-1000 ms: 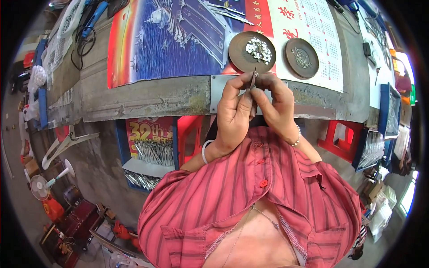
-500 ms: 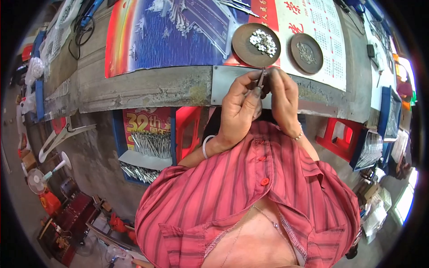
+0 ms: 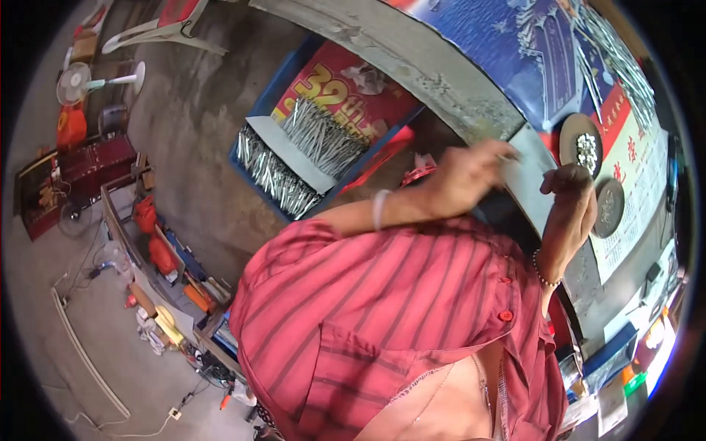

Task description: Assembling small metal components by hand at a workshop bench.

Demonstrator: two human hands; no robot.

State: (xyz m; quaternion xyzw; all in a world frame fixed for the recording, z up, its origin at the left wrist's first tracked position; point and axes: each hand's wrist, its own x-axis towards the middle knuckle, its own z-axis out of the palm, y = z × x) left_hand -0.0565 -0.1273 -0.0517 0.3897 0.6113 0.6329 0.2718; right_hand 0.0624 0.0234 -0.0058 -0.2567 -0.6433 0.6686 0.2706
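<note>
My left hand (image 3: 474, 176) is smeared by motion, in the air between the workbench edge and the blue crate (image 3: 293, 62). Whether it holds anything is unclear. Over the metal plate (image 3: 531, 158) on the bench edge, my right hand (image 3: 570, 195) has its fingers curled and pressed together; what they grip is hidden. Just beyond it lies a brown round dish (image 3: 571, 136) with small white round pieces (image 3: 586, 152). A second brown dish (image 3: 610, 209) with tiny pieces sits beside the right wrist. Thin silvery metal rods (image 3: 323, 132) fill the crate, split by a pale divider (image 3: 290, 154).
Printed poster sheets (image 3: 493, 55) cover the bench, with more metal rods (image 3: 621, 81) heaped at the far right. A red stool (image 3: 379, 162) stands between crate and bench. On the left are a standing fan (image 3: 73, 83) and a dark red cabinet (image 3: 92, 176).
My hands, together on a small thin piece before, are now apart. My left hand has moved left, toward the crate. The view has turned left, bringing the crate nearer the middle.
</note>
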